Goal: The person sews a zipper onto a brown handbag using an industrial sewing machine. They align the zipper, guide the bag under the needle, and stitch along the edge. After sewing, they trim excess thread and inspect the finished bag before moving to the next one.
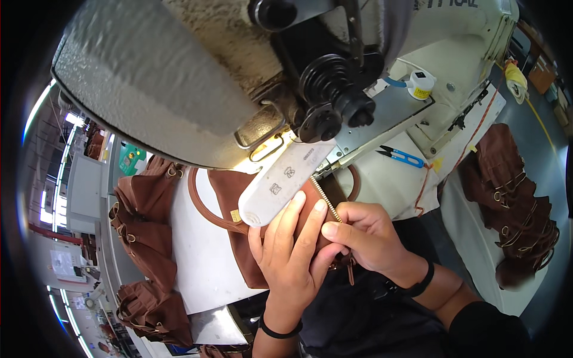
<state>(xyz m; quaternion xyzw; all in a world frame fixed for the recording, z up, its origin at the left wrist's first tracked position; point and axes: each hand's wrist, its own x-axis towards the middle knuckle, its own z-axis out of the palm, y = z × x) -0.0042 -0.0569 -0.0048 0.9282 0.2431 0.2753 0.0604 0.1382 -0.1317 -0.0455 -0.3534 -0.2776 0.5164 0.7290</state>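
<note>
Head view shows the left hand (289, 250) pressing open fingers flat on a brown leather bag (239, 206) while the right hand (364, 235) pinches its zipper (325, 200) beneath a sewing machine (197, 77).

Yellow label (422, 93) on white pot; perhaps a green sign (127, 160) far left

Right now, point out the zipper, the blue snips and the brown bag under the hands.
zipper (325, 200), head view, on the metal teeth.
blue snips (404, 157), head view, on the blue handle.
brown bag (230, 188), head view, on the bare leather panel.
</note>
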